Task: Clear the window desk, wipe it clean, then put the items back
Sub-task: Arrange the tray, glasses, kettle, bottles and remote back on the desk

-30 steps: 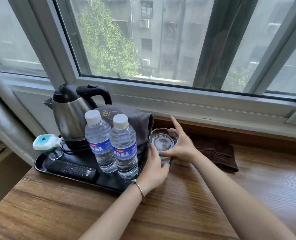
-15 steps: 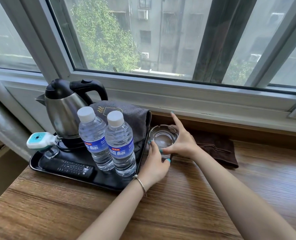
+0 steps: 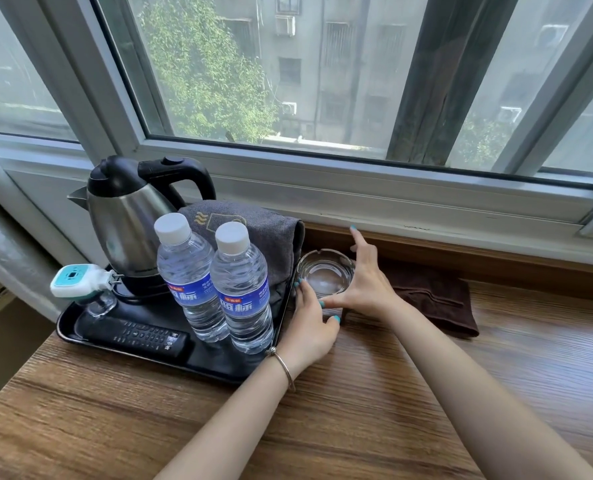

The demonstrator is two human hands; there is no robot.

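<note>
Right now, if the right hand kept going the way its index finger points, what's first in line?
Most likely the wooden ledge under the window frame: the right hand points its index finger up and away past the glass ashtray. Depth is unclear.

A tray [image 3: 80, 332] sits at the left of the bench [image 3: 426, 393], under the window [image 3: 288, 81]. On it, a kettle [image 3: 128, 230] stands at the back left, a folded cloth [image 3: 267, 237] to its right, two water bottles [image 3: 215, 282] in front of these, and a remote control [image 3: 142, 336] along the front edge. An ashtray [image 3: 326, 271] sits just right of the tray, between both hands [image 3: 368, 285], with a folded towel [image 3: 433, 303] farther right.
</note>
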